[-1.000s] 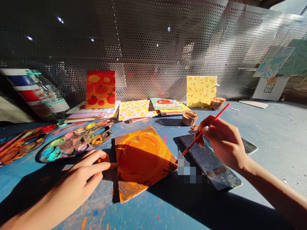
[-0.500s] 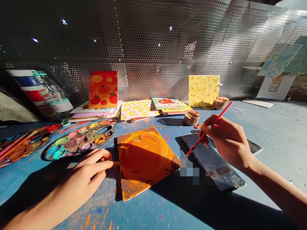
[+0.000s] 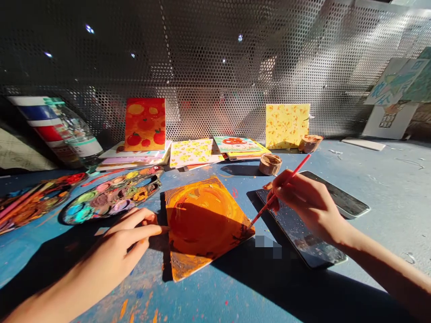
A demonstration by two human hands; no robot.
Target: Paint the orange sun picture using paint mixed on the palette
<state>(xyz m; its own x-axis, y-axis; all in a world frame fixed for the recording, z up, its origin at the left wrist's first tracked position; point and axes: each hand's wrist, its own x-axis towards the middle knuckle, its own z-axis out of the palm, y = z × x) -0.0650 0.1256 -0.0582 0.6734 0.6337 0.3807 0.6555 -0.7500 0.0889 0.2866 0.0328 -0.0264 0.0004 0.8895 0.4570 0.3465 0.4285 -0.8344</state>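
As right hand (image 3: 308, 202) paints, brush (image 3: 266, 207) apparently touching canvas (image 3: 205, 224)

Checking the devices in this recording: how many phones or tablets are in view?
2: a tablet lying beneath the right hand, and a phone beyond that hand, partly under it. Others could be hidden out of view.
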